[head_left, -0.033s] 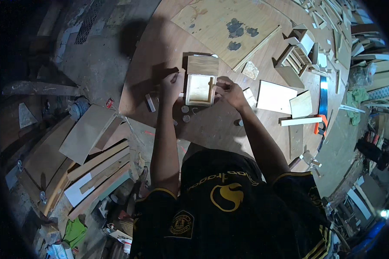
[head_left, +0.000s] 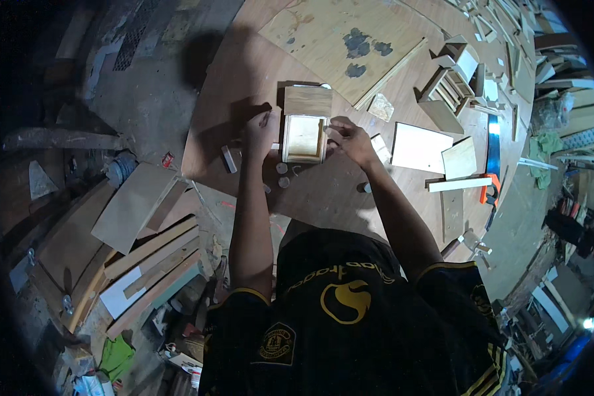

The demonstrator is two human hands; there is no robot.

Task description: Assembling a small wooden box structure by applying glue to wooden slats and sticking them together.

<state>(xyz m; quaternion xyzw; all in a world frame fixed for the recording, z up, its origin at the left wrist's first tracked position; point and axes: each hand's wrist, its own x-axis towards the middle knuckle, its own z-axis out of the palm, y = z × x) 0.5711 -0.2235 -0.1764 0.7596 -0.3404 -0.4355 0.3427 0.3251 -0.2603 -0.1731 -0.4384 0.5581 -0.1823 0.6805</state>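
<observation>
A small wooden box [head_left: 303, 142] lies on the worktable, its pale inside showing. A brown wooden panel [head_left: 308, 101] covers the box's far end. My left hand [head_left: 260, 132] is just left of the box, fingers curled together; whatever they may hold is too small to make out. At the box's right side, my right hand [head_left: 351, 140] has thumb and fingers pinched close to the wall, and their contents are hidden. Small clear round discs [head_left: 283, 181] lie near the box's front left corner. Left of my left forearm sits a small pale block [head_left: 229, 160].
A stained plywood sheet [head_left: 336, 46] covers the table's far part. To the right are a white board [head_left: 421, 146], wooden frames [head_left: 447, 91], an orange-handled handsaw [head_left: 492, 148] and a hammer [head_left: 472, 243]. Boards [head_left: 152, 264] are stacked at the lower left, beside the table.
</observation>
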